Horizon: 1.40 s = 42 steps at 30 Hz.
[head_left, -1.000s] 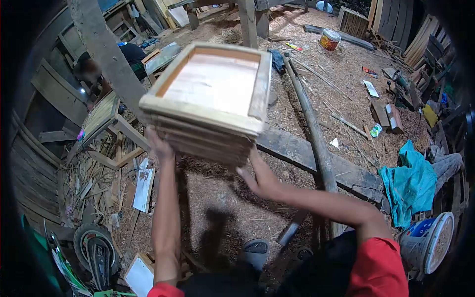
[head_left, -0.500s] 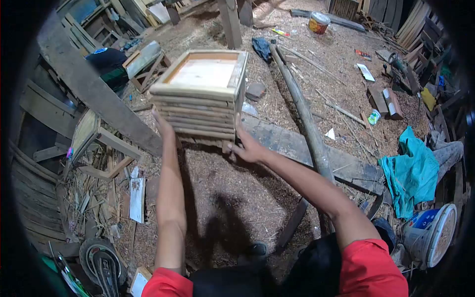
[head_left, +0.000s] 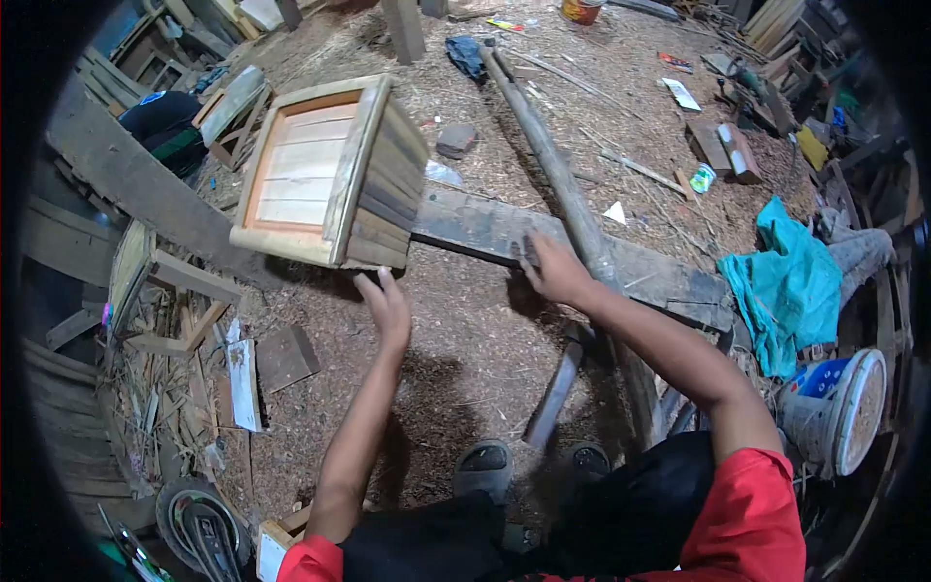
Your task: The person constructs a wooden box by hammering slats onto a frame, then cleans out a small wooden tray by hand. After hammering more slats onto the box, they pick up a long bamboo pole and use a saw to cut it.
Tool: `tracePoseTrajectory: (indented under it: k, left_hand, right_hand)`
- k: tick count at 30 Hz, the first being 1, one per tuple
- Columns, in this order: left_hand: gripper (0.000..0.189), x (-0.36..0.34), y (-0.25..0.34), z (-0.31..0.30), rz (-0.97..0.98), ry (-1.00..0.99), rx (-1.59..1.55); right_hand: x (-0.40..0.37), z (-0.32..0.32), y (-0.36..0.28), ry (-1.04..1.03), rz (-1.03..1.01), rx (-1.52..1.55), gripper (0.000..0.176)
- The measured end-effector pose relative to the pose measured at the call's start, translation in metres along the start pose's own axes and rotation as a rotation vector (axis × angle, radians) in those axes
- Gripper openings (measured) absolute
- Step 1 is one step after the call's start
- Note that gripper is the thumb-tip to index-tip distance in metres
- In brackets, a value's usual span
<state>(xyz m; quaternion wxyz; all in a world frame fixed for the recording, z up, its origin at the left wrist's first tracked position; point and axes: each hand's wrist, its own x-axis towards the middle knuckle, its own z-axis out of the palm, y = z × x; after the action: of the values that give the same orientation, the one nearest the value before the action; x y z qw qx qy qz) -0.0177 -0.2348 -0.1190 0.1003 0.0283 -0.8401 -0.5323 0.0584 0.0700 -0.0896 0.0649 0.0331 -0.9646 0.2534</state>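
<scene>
A square wooden box (head_left: 383,189) with slatted sides and a framed, recessed panel sits at the left end of a long plank (head_left: 475,221), turned at an angle. At its lower front corner is my left hand (head_left: 388,312), thumb and fingers stretched out, fingertips right by the bottom edge. My right hand (head_left: 561,272) is away from the box, over the plank near a round pole (head_left: 562,184). Its fingers are apart and slightly bent, with nothing seen in them.
Wood shavings cover the ground. A slanted beam (head_left: 145,184) stands left, with a wooden frame (head_left: 194,276) below it. On the right are a teal cloth (head_left: 786,291) and a white bucket (head_left: 819,417). A person (head_left: 165,126) is partly visible at the far left.
The box has shifted left and turned, so its right side now shows. My right hand has left it and moved right to the plank; my left hand has slid to its lower corner.
</scene>
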Motion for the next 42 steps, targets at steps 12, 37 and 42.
tracePoseTrajectory:
  k: [12,37,42]
  left_hand:
    - [0.075,-0.08,0.071,0.084,0.102,-0.976,-0.139]
    - [0.073,-0.053,0.231,0.262,1.491,-0.823,0.175]
    - [0.072,-0.048,0.245,0.255,1.467,-0.566,0.101]
  right_hand:
    - [-0.159,-0.072,0.006,-0.208,0.571,-0.166,0.097]
    - [-0.227,-0.188,0.042,0.161,0.463,-0.625,0.04]
    - [-0.2,-0.232,0.044,0.366,0.335,-1.022,0.019]
